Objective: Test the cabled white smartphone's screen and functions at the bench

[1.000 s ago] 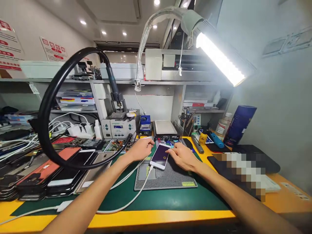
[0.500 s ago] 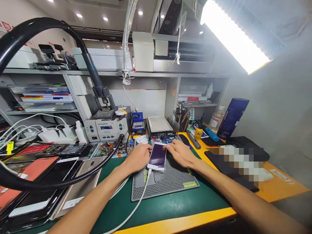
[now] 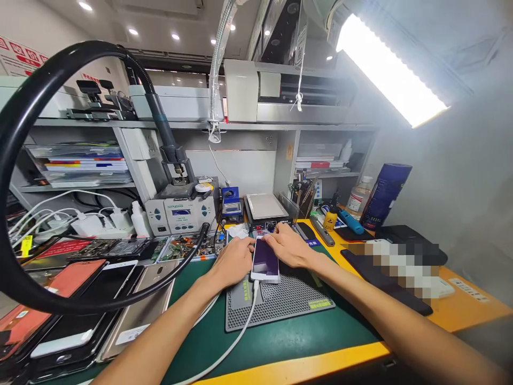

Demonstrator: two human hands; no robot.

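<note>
A white-framed smartphone [image 3: 265, 262] with a dark screen lies face up over a grey textured mat [image 3: 280, 307]. Its bottom end has a white charging cable [image 3: 249, 321] plugged in, which runs down toward the table's front edge. My left hand [image 3: 235, 259] is closed on the phone's upper left side, fingers curled. At the top right corner, my right hand [image 3: 290, 246] grips the phone, with the thumb reaching over the top edge. The fingers beneath and behind the phone are partly hidden.
Several phones [image 3: 146, 305] lie on the left beneath a curved black hose [image 3: 80, 307]. Behind stand a grey soldering station [image 3: 180, 214], a parts tray [image 3: 172, 251] and a flat heating plate [image 3: 266, 207]. A yellow bottle [image 3: 330, 220] and a dark pouch [image 3: 409, 240] sit right.
My right hand has shifted left along the phone's top corner, its thumb now over the top edge. The whole view has moved slightly; the left hand stays at the phone's left side.
</note>
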